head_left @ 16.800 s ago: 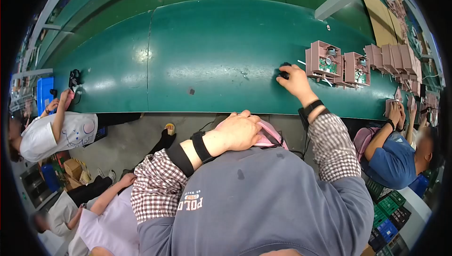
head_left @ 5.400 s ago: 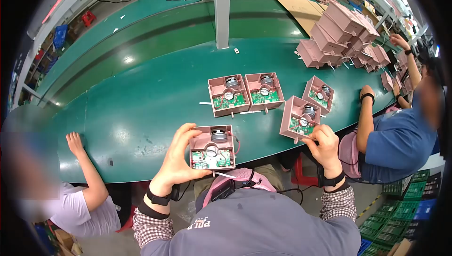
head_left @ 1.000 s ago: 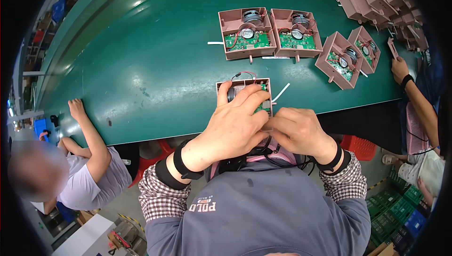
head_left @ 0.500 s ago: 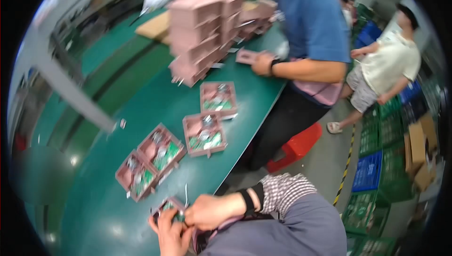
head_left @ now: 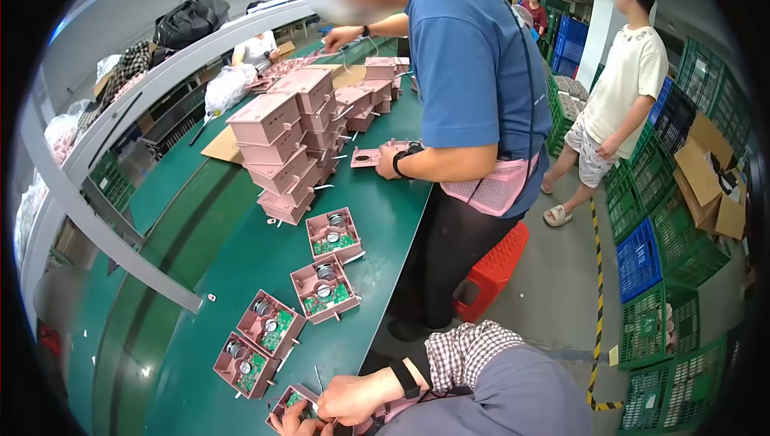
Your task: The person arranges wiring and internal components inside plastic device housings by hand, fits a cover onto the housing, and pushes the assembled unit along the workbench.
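Note:
Near the bottom edge, a pink plastic box (head_left: 277,413) with a green circuit board (head_left: 296,397) inside is partly covered by my hands. My left hand (head_left: 292,423) has its fingers bent over the box's near side, gripping it. Over the box's right side, my right hand (head_left: 353,398) is closed, fingertips pointing down and in; whatever they pinch is hidden. A thin pale strip (head_left: 318,378) sticks up beside my right hand. Farther up the table lie several open pink boxes, such as this one (head_left: 270,325), each holding a green board and a round metallic speaker.
Stacked pink boxes (head_left: 277,143) stand farther along the green table (head_left: 192,348). A co-worker in a blue shirt (head_left: 473,59) holds a pink part (head_left: 366,158) at the table's right edge. A red stool (head_left: 493,271) and green crates (head_left: 642,324) are to the right.
My view has tilted up, so my hands and the near box sit lower in the frame. Both hands stay at that box. The co-worker's far arm now shows stretched over the table.

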### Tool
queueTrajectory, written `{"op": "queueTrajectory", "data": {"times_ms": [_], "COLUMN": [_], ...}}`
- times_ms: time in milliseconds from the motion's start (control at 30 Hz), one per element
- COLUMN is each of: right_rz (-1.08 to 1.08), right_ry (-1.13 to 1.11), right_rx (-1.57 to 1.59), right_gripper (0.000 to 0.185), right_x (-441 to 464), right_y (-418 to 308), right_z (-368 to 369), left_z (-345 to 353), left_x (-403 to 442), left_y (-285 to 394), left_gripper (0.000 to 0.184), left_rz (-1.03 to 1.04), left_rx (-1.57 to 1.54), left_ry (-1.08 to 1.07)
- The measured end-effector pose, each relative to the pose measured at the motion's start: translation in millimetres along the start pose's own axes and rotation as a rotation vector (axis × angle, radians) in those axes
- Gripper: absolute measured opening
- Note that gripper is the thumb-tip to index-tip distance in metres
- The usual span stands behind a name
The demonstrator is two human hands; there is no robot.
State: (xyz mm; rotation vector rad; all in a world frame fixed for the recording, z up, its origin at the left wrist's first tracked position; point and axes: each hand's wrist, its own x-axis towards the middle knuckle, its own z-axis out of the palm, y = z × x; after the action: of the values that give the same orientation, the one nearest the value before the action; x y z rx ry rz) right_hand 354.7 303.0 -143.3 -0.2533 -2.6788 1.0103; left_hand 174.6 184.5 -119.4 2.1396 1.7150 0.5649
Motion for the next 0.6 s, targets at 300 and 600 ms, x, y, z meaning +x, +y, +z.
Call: {"op": "queueTrajectory", "data": {"times_ms": [300,600], "right_rz": [0.013,0.049], "right_ry": [0.017,-0.079], "right_rx": [-0.068,-0.190], "right_gripper": [0.006,0.008], "right_x": [-2,-1], "right_y": [-2,-5], "right_z": [3,-20], "left_z": [11,21], "left_x": [-2,8], "left_y": [-10,12], "left_gripper": [0.018,0.018], "left_rz": [0.127,0.087], "left_rx": [-0.147,-0.145], "left_ry": [0.165,0.385]}}
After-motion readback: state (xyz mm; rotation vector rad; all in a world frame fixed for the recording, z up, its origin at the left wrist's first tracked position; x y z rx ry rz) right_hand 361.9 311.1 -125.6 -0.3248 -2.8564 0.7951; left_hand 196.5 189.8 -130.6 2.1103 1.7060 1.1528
